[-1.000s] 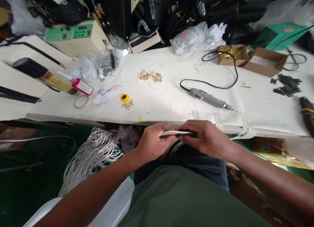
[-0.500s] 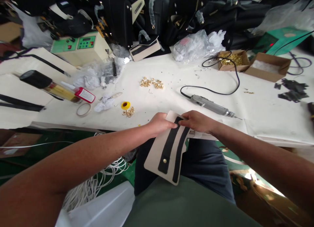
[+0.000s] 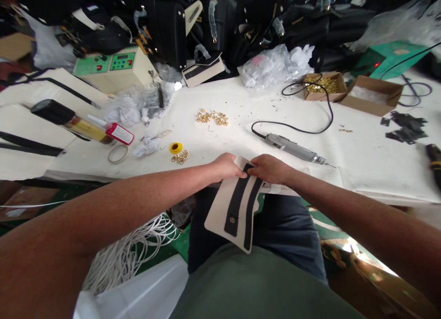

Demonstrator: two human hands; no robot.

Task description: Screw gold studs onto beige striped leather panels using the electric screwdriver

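Note:
A beige bag panel (image 3: 219, 212) with two black strips hangs over my lap at the table's front edge. One round metal stud (image 3: 232, 220) shows near the lower end of the left strip. My left hand (image 3: 227, 166) grips the panel's upper left edge, its thumb pressed on the black strip. On the upper right side, my right hand (image 3: 268, 167) pinches the same panel, its thumb close to the other one. The fingers behind the panel are hidden. Small gold fittings (image 3: 179, 157) lie beside a yellow ring-shaped piece (image 3: 176, 148), left of my hands.
A grey rotary tool (image 3: 292, 147) with a black cord lies on the white table (image 3: 365, 158). More gold hardware (image 3: 212, 117) sits mid-table. Cardboard boxes (image 3: 370, 105), plastic bags (image 3: 275, 66), a control box (image 3: 117, 75) and black bags (image 3: 168, 32) stand behind. Black pieces (image 3: 406, 126) lie right.
The lower end of the panel has risen slightly and bends a little differently. Both hands keep their hold near the table edge. The view has shifted slightly.

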